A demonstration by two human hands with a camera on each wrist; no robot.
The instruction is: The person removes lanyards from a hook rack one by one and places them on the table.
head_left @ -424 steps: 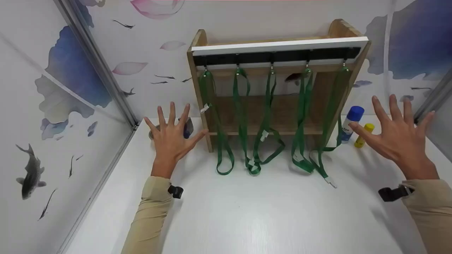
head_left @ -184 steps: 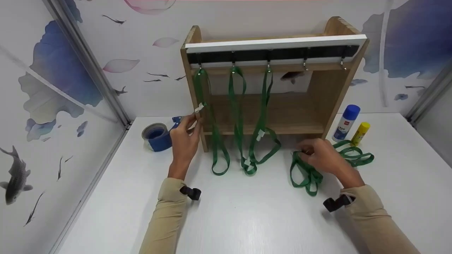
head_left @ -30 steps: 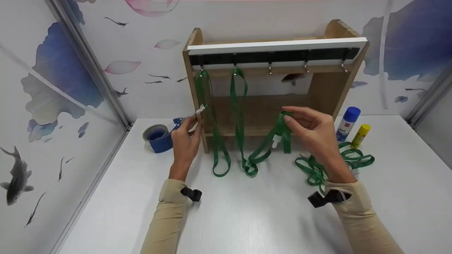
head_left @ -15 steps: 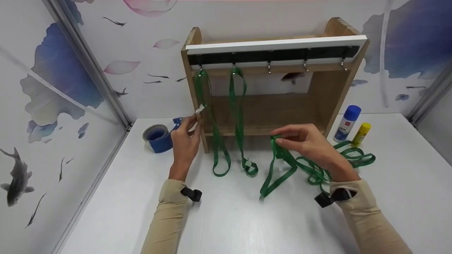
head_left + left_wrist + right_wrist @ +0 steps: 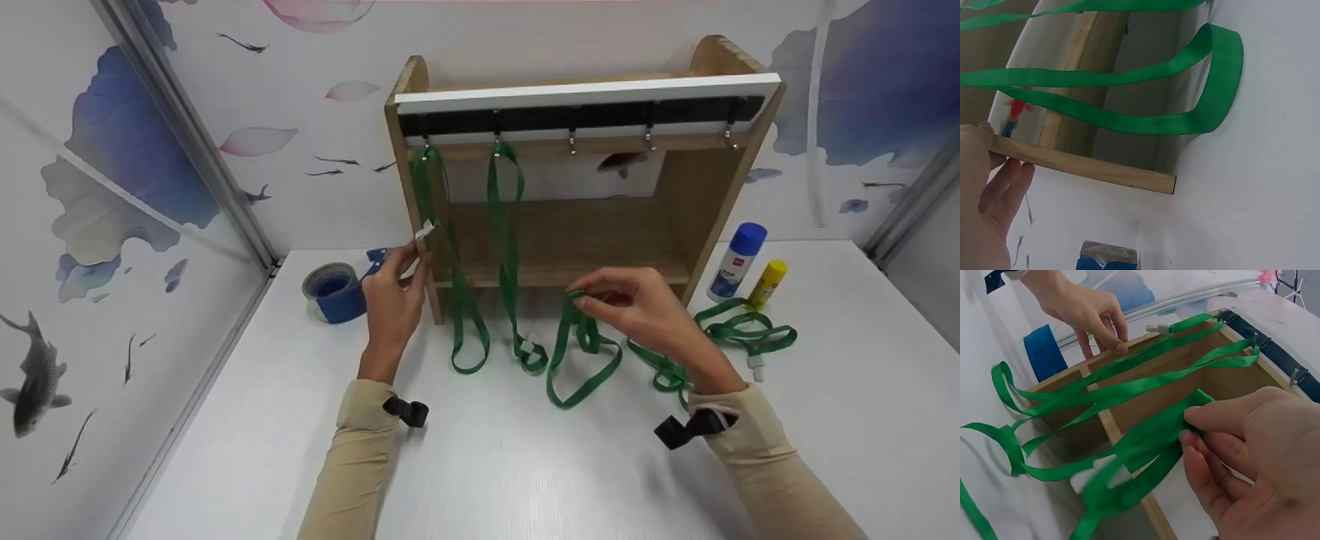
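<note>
The right hand (image 5: 645,307) pinches a green lanyard (image 5: 581,360) by its top fold, low in front of the wooden rack (image 5: 705,180), the loop trailing onto the table (image 5: 525,465). The left hand (image 5: 394,300) grips the rack's left post, fingers curled round it. The trailing loop lies just beside the two hanging lanyards (image 5: 480,247); it could snag them, or tangle in the pile of lanyards (image 5: 739,334) nearby.

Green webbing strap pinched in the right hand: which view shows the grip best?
Right wrist: the green webbing strap fills the frame, pinched by the right hand. Head shows the pinch small. Left wrist shows only a hanging strap.
</note>
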